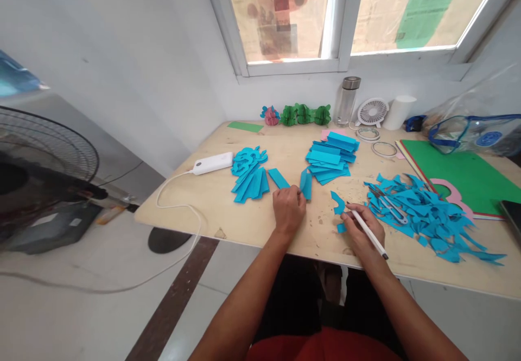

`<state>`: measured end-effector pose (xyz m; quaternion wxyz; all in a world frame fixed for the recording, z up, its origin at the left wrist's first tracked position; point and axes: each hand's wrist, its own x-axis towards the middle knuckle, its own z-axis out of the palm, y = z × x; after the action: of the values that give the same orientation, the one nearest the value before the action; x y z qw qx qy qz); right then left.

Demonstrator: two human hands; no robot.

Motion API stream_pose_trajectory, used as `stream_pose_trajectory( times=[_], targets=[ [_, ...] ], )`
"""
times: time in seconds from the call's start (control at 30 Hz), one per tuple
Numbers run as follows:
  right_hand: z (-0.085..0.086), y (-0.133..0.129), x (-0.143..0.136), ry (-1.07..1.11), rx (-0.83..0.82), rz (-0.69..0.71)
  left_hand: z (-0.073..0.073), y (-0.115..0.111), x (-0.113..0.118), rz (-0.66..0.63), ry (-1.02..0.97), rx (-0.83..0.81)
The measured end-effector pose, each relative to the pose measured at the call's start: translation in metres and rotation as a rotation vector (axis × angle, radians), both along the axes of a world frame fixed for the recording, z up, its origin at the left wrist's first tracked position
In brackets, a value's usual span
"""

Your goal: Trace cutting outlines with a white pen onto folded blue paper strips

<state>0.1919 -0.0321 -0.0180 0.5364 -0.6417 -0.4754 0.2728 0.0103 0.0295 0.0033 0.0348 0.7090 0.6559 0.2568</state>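
Observation:
My left hand (289,204) rests on the table with its fingers closed on a folded blue paper strip (306,183). Another blue strip (279,178) lies just behind that hand. In my right hand (363,228) is a white pen (369,234), slanting with its dark end toward me. The fingers also touch a curved blue paper piece (337,202), with a small blue piece (341,228) beside it. A stack of folded blue strips (330,157) lies behind my hands. Fanned blue strips (251,184) and blue cutouts (247,160) sit to the left.
Blue scraps (437,222) with scissors (388,204) on them spread at the right, near green sheets (468,173). A white power bank (212,163) trails a cable over the left edge. Behind stand a bottle (347,102), small fan (372,112) and paper figures (303,114).

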Motion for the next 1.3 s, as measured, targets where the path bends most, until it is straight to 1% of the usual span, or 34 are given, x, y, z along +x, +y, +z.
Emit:
stream_pose_trajectory(
  times=[0.2,0.37,0.63,0.77,0.93,1.03,1.2,1.3],
  targets=[
    [0.003,0.000,-0.001,0.009,0.016,-0.020,-0.015,0.006,-0.008,0.065,-0.142,0.042],
    [0.004,0.000,-0.002,-0.013,0.006,-0.036,-0.024,0.009,-0.012,0.038,-0.208,0.068],
    [0.007,-0.001,-0.004,0.002,-0.018,-0.072,-0.027,0.008,-0.013,0.043,-0.218,0.149],
    [0.007,0.000,-0.004,0.009,-0.024,-0.082,-0.028,0.009,-0.015,0.051,-0.185,0.209],
    [0.010,-0.001,-0.005,-0.034,-0.025,-0.107,-0.028,0.008,-0.017,0.059,-0.114,0.315],
    [0.013,-0.002,-0.006,-0.011,-0.018,-0.108,-0.027,0.006,-0.014,0.018,-0.043,0.395],
    [0.017,-0.003,-0.008,0.139,-0.009,-0.128,-0.024,0.000,-0.005,-0.137,0.099,0.513],
    [0.022,0.000,-0.010,0.258,0.015,-0.108,-0.023,-0.003,0.000,-0.224,0.168,0.554]
  ],
)
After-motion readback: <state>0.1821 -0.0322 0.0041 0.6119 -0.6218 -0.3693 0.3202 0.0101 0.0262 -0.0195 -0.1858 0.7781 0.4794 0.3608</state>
